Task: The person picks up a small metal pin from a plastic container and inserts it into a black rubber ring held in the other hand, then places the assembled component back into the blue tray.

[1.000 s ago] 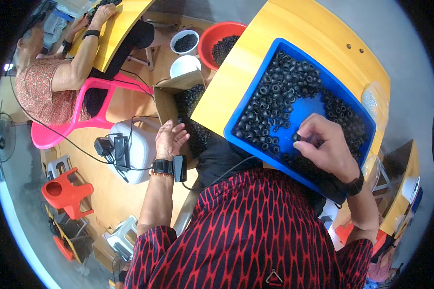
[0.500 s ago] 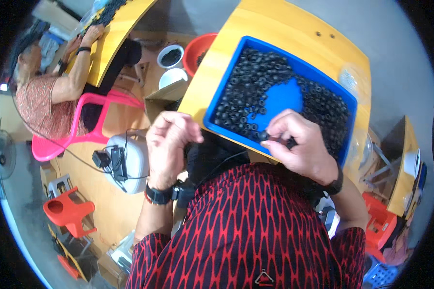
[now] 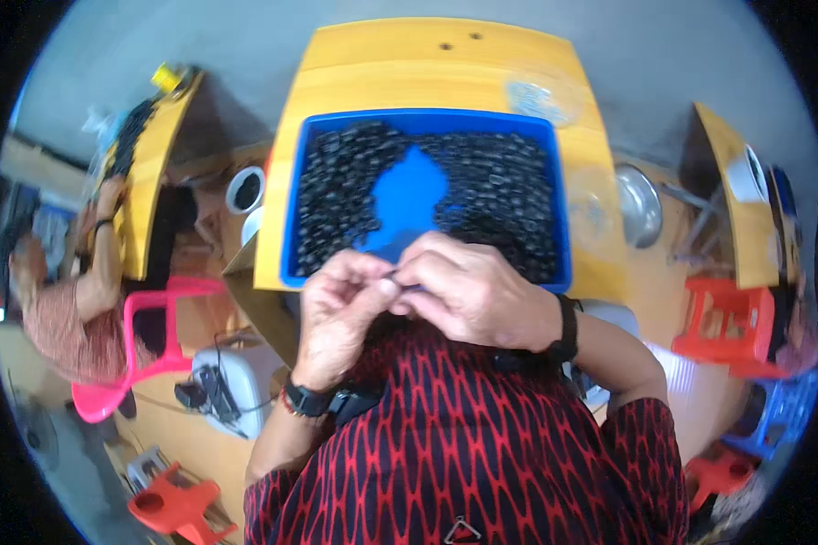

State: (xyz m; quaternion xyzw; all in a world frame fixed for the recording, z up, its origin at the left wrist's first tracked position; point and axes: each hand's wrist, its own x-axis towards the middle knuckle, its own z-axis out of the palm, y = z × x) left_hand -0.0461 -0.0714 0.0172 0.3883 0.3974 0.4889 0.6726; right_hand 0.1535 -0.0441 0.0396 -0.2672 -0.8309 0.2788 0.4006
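Note:
My left hand [image 3: 336,313] and my right hand [image 3: 473,289] meet just over the near edge of a blue tray [image 3: 427,118]. Both are closed, thumbs and fingertips pinching a small black part [image 3: 394,278] that the fingers mostly hide. Many small black ring-shaped parts fill the tray in a left heap [image 3: 336,186] and a right heap [image 3: 509,182]. Between the heaps, a patch of blue tray bottom shows. The tray rests on a yellow wooden table [image 3: 382,68].
Clear plastic pieces [image 3: 541,100] lie at the table's right. A metal basin [image 3: 641,207] stands beyond that side. At left, a person [image 3: 82,309] sits on a pink chair [image 3: 168,318] at another yellow table. A cardboard box [image 3: 259,291] and a white bucket [image 3: 245,191] are nearer.
My right hand has brought the small black part from over the tray to my left hand, which now pinches it too. The view has turned, so the tray appears straighter and further left.

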